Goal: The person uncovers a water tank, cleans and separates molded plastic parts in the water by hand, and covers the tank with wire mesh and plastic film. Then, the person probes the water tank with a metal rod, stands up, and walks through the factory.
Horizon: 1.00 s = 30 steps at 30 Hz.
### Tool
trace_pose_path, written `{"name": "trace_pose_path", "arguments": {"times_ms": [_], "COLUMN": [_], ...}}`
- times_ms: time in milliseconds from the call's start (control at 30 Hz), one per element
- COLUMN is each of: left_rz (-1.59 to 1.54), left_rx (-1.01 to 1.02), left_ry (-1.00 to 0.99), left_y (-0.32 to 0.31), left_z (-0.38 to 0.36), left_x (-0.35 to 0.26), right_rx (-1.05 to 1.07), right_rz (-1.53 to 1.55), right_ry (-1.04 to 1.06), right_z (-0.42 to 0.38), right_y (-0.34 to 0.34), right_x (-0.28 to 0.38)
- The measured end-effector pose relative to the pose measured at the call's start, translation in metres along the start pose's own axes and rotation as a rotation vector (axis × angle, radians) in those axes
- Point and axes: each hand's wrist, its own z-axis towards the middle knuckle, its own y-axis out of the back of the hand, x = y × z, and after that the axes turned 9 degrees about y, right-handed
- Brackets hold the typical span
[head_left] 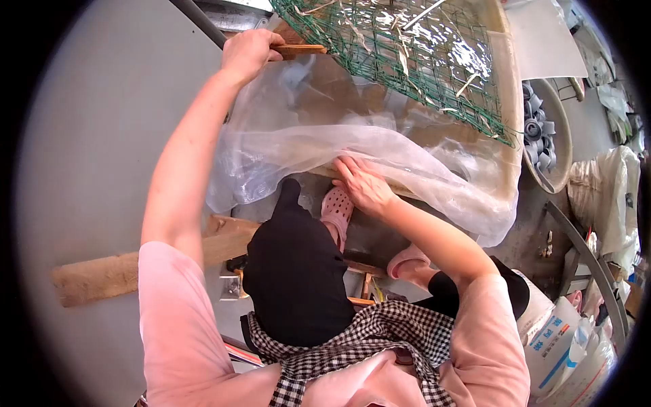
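Note:
My left hand [247, 55] is closed around a flat wooden stick [302, 49] at the top left corner of a water-filled tub [513, 102]. A translucent plastic sheet [298, 139] drapes over the tub's near rim and hangs down its side. On this sheet lies my right hand [367, 186], palm down with the fingers stretched out, pressing at the near edge. Green wire mesh [420, 85] slants across the far part of the tub, with pale dry strips caught on it. Water glints beneath the mesh.
A round basin [566, 156] of grey curled pieces [539, 129] stands to the right. Left of my legs lies a wooden plank [102, 279]. A dark pole [196, 20] runs near my left hand. Plastic bags [563, 346] and a curved metal bar [590, 261] are at lower right.

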Motion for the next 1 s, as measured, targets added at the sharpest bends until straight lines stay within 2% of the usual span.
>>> {"name": "trace_pose_path", "arguments": {"times_ms": [33,67,100,167,200,233,300,333,400,533,800,1000], "left_rz": [0.003,0.005,0.011,0.021,0.01,0.0,-0.003,-0.014,-0.003,-0.017,-0.032,-0.045], "left_rx": [0.013,0.011,-0.001,-0.018,0.0,0.019,0.013,-0.027,-0.038,-0.039,-0.02,-0.028], "left_ry": [0.009,0.007,0.009,0.004,0.017,0.029,0.03,-0.013,-0.036,-0.037,0.003,-0.005], "left_y": [-0.001,-0.002,-0.003,-0.003,-0.002,-0.002,-0.005,-0.005,-0.002,-0.009,-0.012,-0.015], "left_z": [0.0,0.001,0.001,0.004,0.003,0.003,0.003,0.001,-0.001,0.004,0.0,-0.005], "left_x": [0.0,0.001,0.002,0.003,0.002,0.003,0.004,0.004,0.002,0.006,0.006,0.006], "right_rx": [0.034,0.023,0.019,0.17,-0.213,-0.22,-0.226,-0.229,-0.088,-0.087,-0.262,-0.32], "right_rz": [0.133,0.185,0.185,0.226,0.131,0.128,0.366,0.366,0.288,0.369,0.733,0.89], "right_ry": [-0.149,-0.207,-0.207,-0.233,-0.036,-0.034,-0.129,-0.127,-0.141,-0.21,-0.582,-0.727], "right_z": [0.01,0.02,0.028,0.049,0.055,0.065,0.08,0.083,0.09,0.119,0.172,0.187], "right_y": [-0.002,-0.005,-0.006,-0.004,-0.018,-0.02,-0.024,-0.036,-0.053,-0.07,-0.102,-0.114], "right_x": [0.003,0.001,-0.003,-0.017,-0.027,-0.031,-0.04,-0.048,-0.059,-0.063,-0.062,-0.071]}}
